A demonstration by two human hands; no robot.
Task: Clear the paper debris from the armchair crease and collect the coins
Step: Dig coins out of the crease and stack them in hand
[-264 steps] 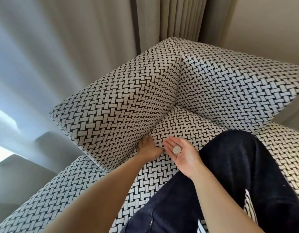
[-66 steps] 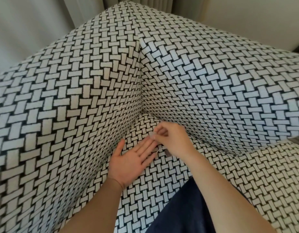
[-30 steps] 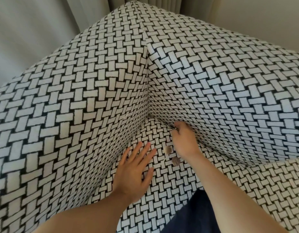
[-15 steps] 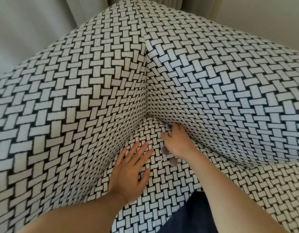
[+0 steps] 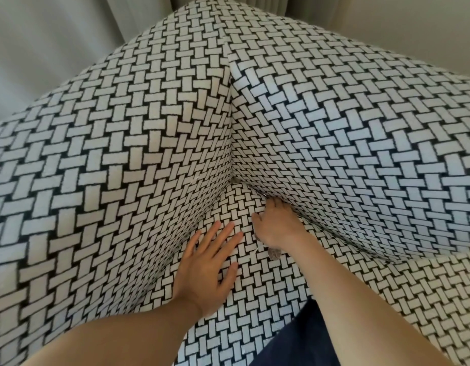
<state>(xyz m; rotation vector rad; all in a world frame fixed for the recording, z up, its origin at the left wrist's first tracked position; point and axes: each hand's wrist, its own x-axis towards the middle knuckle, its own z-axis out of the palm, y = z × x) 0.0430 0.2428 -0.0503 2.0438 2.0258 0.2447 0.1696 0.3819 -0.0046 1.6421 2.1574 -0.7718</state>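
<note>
Head view: the armchair (image 5: pixel 149 154), covered in black-and-white basket-weave fabric, fills nearly the whole frame, with a pale curtain (image 5: pixel 57 48) seen behind it. Two upright cushions are joined at a vertical seam. Under the right-hand one the crease (image 5: pixel 331 235) is traced along the seat cushion (image 5: pixel 255 299), its long axis running from the inner corner down and to the right. A dark blue trouser leg (image 5: pixel 294 342) is seen at the lower edge.

The left hand (image 5: pixel 207 270) is laid palm-down on the seat, fingers straight and spread, pointed toward the corner; nothing is held by it. The right hand (image 5: pixel 277 225) is set at the crease, back up, thumb out on the seat and fingertips pushed under the cushion edge. Whether anything is pinched there cannot be told, since the tips are hidden.

One coin (image 5: pixel 274 253) is found lying flat on the seat, out of the crease, just beside the right wrist on its near side and apart from the left hand's fingers. A pale sliver (image 5: pixel 256 250) is seen just left of it, too small to be identified. A small grey spot (image 5: pixel 236 181) is lodged in the inner corner, and what it is cannot be told.
</note>
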